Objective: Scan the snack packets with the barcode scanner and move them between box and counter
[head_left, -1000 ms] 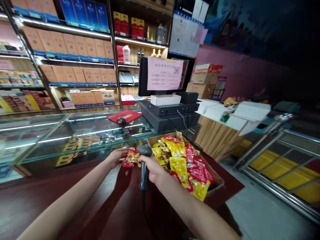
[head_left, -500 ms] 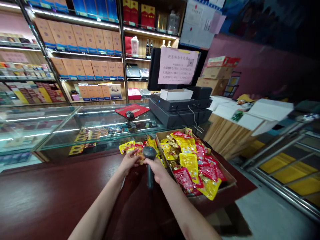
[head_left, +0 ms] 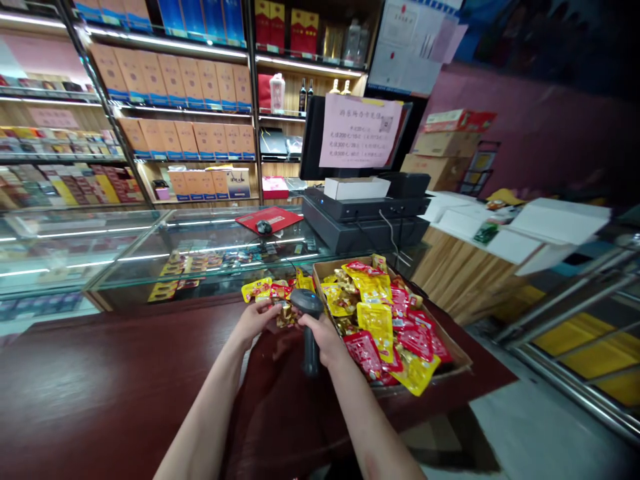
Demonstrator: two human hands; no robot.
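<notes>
My right hand [head_left: 324, 333] is wrapped around the handle of a dark barcode scanner [head_left: 308, 304], which is upright over the brown counter. Just left of the scanner head, my left hand [head_left: 256, 320] pinches a small gold snack packet [head_left: 286, 315]. Several yellow and red snack packets [head_left: 257, 289] lie behind my hands on the counter. Close to my right hand is a cardboard box [head_left: 463, 367] heaped with yellow, red and gold packets [head_left: 375, 323].
A glass display case [head_left: 135, 257] runs along the back, with a red mouse pad [head_left: 275, 220] and mouse [head_left: 263, 227] on it. A monitor [head_left: 313, 137] rises above a black cash drawer [head_left: 370, 230]. Metal railing [head_left: 590, 353] stands at right.
The scanner and my right hand have shifted slightly right, away from my left hand. More of the gold packet shows between them. The whole view has turned a little.
</notes>
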